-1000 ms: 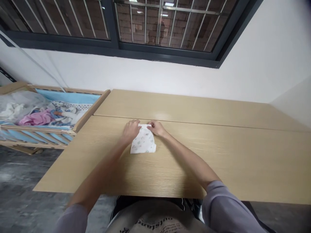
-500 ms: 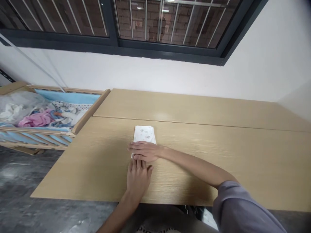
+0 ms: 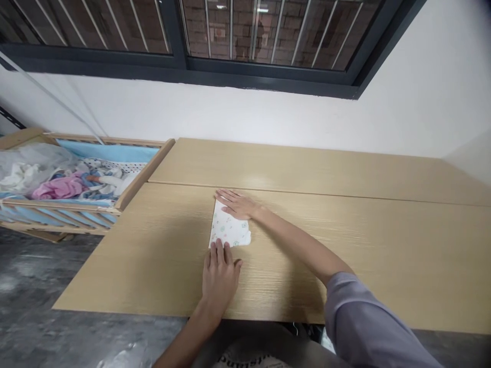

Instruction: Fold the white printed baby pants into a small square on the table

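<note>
Head view: small white cloth [image 3: 229,230] with scattered little print lies flat on the pale wood worktop [image 3: 345,245], left of centre, just on the near side of the seam that runs across the boards. Its near right corner is uneven, with a small notch; print too small to make out. Right hand [image 3: 237,205] palm down across the cloth's far edge, fingers out straight and lying close together, pointing left; grip flat, pinching nothing. Left hand [image 3: 220,276] at the near edge, back of hand up, fingertips on the cloth's border, palm over bare wood; fingers slightly spread, thumb out to the side, grip loose, nothing pinched. Middle of the cloth shows between the two hands. Right arm comes in from the lower right, grey-purple sleeve [image 3: 364,317] above the elbow; left forearm bare, from the bottom edge. Left of the worktop: wooden crib [image 3: 144,176] with blue lining [image 3: 115,152], holding a pink cloth [image 3: 59,186], other jumbled fabric and clear plastic [image 3: 46,156]. Behind: white wall [image 3: 268,117], dark window frame [image 3: 268,79], metal bars beyond it. Grey floor [image 3: 30,286] lower left.
</note>
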Demonstrator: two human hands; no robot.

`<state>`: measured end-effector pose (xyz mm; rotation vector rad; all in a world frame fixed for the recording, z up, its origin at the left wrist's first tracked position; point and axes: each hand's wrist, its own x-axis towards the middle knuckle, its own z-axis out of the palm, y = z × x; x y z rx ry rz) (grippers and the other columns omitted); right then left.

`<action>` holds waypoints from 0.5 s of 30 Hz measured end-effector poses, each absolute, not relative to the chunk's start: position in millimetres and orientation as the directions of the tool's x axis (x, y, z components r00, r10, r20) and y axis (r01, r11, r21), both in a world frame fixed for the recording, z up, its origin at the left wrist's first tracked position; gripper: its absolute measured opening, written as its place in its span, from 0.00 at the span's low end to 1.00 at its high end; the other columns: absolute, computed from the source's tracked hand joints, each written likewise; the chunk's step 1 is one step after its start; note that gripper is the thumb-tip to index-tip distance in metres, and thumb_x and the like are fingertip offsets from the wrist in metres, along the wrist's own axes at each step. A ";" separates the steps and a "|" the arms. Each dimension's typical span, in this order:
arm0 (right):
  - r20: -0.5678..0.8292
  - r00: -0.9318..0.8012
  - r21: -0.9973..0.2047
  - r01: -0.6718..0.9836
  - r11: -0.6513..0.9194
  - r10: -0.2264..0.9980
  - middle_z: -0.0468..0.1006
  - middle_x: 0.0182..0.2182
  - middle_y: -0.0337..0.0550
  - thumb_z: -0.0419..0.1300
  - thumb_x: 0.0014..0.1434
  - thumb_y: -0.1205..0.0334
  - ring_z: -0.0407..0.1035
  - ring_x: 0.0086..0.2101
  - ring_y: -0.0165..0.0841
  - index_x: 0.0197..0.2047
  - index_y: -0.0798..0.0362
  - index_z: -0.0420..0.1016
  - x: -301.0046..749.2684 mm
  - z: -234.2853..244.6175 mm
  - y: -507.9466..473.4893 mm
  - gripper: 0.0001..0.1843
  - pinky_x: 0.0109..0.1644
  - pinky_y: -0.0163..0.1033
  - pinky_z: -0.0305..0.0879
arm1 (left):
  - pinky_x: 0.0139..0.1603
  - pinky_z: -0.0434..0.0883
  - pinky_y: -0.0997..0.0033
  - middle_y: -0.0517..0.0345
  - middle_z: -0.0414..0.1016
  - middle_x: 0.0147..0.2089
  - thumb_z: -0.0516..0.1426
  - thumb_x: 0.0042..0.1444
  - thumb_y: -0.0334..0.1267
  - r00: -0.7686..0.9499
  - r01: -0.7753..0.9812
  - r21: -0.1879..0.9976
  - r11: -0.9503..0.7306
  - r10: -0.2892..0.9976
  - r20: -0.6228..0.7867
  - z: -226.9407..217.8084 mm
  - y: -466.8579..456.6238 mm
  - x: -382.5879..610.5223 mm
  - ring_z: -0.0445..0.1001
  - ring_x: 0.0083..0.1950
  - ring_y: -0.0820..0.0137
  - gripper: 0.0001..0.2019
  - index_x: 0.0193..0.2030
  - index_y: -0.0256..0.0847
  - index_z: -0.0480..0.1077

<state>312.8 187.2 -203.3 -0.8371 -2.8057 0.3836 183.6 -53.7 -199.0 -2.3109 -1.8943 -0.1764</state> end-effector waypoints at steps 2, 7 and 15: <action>0.121 -0.811 -0.340 0.508 0.791 0.573 0.37 0.76 0.45 0.38 0.75 0.46 0.32 0.74 0.37 0.78 0.51 0.39 315.8 -197.5 182.1 0.34 0.77 0.51 0.32 | 0.61 0.72 0.47 0.25 0.66 0.67 0.51 0.69 0.44 0.199 0.980 -0.043 -0.195 0.961 0.190 -199.3 -52.4 183.0 0.68 0.68 0.43 0.26 0.64 0.24 0.68; 0.163 -0.742 -0.451 0.530 0.718 0.650 0.37 0.76 0.46 0.38 0.74 0.43 0.31 0.74 0.38 0.78 0.49 0.37 335.9 -170.1 150.6 0.36 0.76 0.54 0.34 | 0.58 0.73 0.46 0.27 0.68 0.66 0.52 0.68 0.45 0.212 0.976 0.006 -0.218 0.954 0.212 -200.6 -48.3 177.8 0.70 0.66 0.42 0.24 0.62 0.26 0.70; 0.233 -0.777 -0.343 0.497 0.797 0.585 0.74 0.58 0.54 0.50 0.73 0.51 0.68 0.57 0.43 0.62 0.54 0.71 366.6 -154.7 60.9 0.22 0.62 0.52 0.63 | 0.58 0.73 0.52 0.49 0.80 0.56 0.49 0.70 0.36 0.363 0.886 0.228 -0.404 0.910 0.203 -182.9 -26.5 127.8 0.76 0.58 0.56 0.15 0.52 0.41 0.76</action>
